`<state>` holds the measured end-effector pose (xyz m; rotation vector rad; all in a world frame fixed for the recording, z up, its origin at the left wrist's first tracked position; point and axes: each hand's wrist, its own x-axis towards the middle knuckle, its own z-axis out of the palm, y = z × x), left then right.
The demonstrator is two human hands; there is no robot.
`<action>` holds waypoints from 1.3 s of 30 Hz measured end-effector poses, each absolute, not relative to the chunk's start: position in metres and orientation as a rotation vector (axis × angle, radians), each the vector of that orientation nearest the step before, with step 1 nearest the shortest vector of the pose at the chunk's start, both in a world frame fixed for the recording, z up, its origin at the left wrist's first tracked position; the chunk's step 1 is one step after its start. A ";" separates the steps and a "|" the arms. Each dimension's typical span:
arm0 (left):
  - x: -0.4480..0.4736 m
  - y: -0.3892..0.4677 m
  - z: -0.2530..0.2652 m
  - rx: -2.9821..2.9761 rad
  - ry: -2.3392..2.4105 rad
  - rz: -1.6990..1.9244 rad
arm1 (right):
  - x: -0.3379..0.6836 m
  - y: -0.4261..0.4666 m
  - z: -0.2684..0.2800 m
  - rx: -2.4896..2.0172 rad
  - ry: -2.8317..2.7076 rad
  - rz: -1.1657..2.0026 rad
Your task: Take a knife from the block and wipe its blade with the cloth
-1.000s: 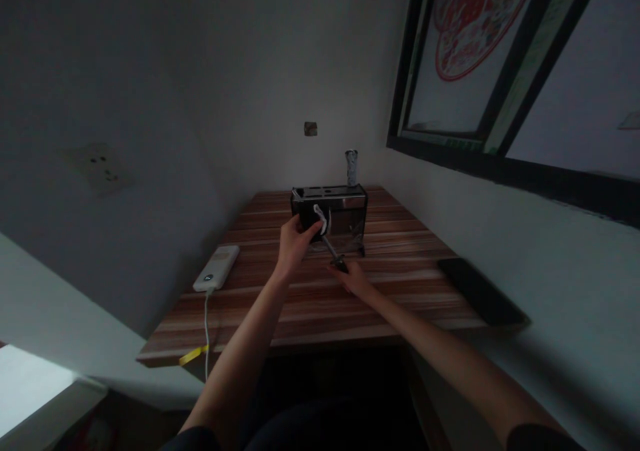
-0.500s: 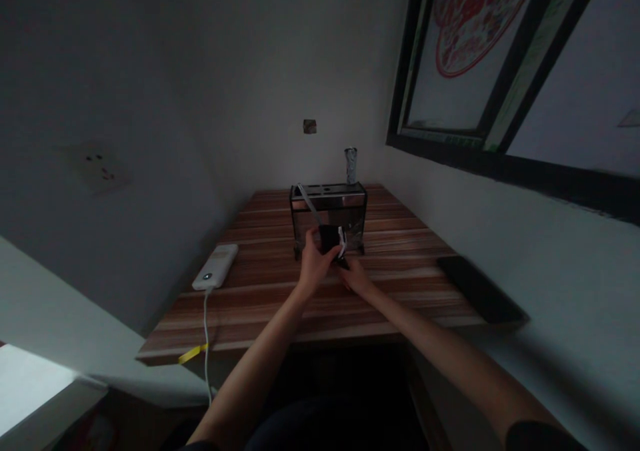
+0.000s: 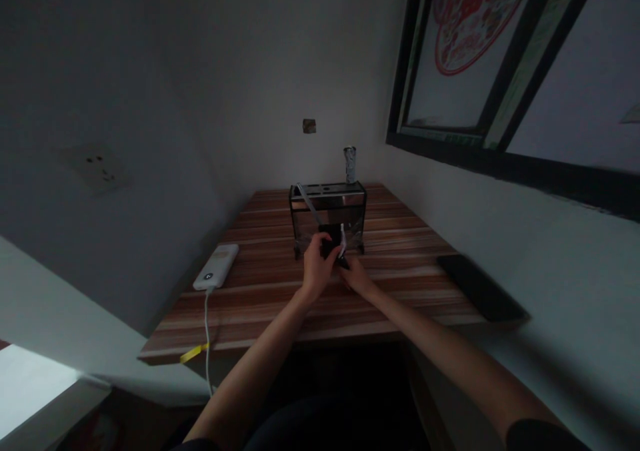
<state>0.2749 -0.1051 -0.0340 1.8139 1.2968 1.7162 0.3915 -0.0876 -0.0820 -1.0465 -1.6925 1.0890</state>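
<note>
My left hand is closed around a small black, block-like thing, with fingers bent over its face and the thumb near a white strip on its right side. The black thing's exact kind is too dark to make out. My right hand grips its dark lower end from the right, its fingers partly hidden. Just behind stands a black-framed rack with a metallic top. A pale grey flat bar slants from the rack's top left down to the black thing; whether they join I cannot tell.
A white power bank with a white cable and yellow tag lies at left on the striped wooden table. A black flat slab lies at right. A silvery cylinder stands by the rack; walls enclose the table.
My left hand has shifted slightly right, and its fingers now bend further over the black thing's face. My right hand stays nearly in place.
</note>
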 end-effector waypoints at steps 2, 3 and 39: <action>0.274 -0.106 -0.032 1.869 1.260 1.714 | 0.391 -0.086 -0.084 -1.045 -1.686 1.095; 0.274 -0.107 -0.031 1.887 1.240 1.707 | 0.391 -0.086 -0.085 -1.042 -1.683 1.095; 0.256 -0.099 -0.002 1.753 1.190 1.891 | 0.388 -0.086 -0.084 -1.050 -1.706 1.057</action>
